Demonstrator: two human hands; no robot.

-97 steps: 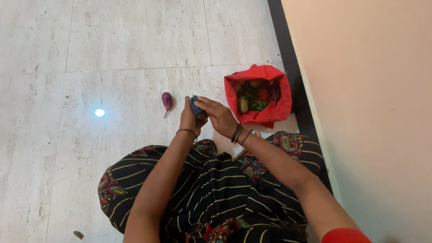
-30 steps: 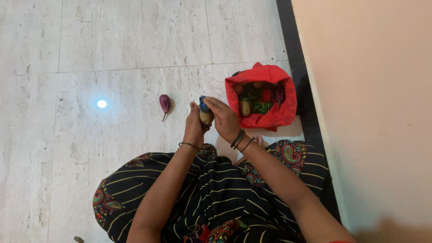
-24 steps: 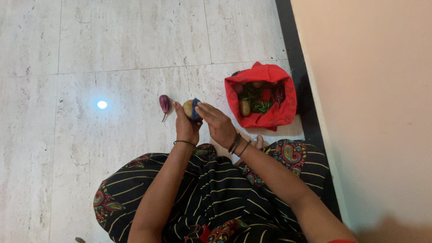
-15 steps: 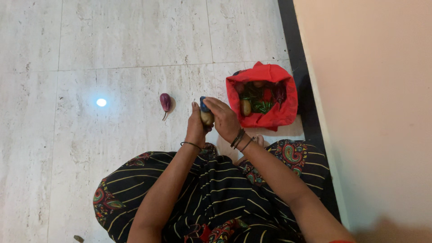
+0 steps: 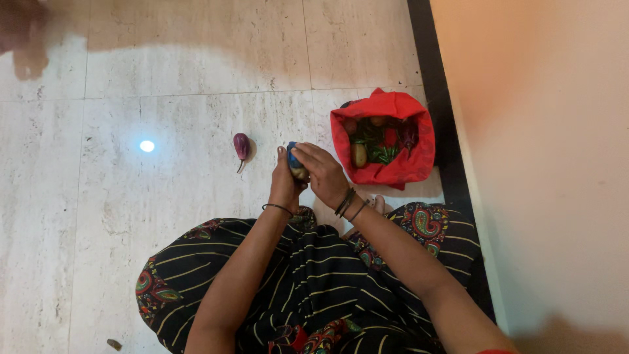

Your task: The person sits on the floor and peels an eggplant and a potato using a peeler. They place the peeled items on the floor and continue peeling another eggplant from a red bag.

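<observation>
So the floor is pale marble-look tile with thin grout lines and little pits, plus a small bright light spot on it. A red bag sits right on it, mouth open, and you can see a potato, green chillies and something red inside. Just right of the bag runs a black skirting strip along the wall. Well left of the bag lies a small purple brinjal, stem pointing down. Far down-left of the bag there's a tiny dark scrap on the tile.
</observation>
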